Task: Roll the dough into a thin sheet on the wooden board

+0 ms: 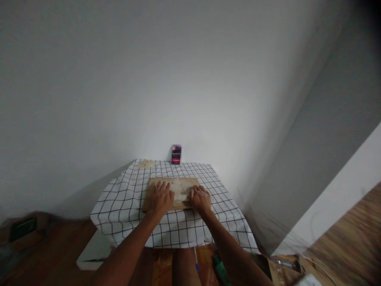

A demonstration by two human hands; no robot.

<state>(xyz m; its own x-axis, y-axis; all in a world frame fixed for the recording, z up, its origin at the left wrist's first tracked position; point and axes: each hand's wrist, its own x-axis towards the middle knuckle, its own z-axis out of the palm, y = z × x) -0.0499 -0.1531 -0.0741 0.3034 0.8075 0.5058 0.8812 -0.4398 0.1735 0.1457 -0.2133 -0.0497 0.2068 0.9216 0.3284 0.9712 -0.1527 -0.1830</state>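
A wooden board (183,183) lies on the table, its surface dusted with something whitish like flour. My left hand (162,195) rests flat on the board's left part, fingers spread. On its right side, my right hand (201,198) presses down with fingers slightly bent and apart. Between the hands is a pale patch (181,197), too blurred to tell whether it is dough or powder. What lies under my palms is hidden.
A black-and-white checked cloth (175,232) covers the table. At the back, a blurred upright phone-like object (176,155) leans against the wall, with pale flat pieces (145,163) to its left. A cardboard box (276,268) sits on the floor at lower right.
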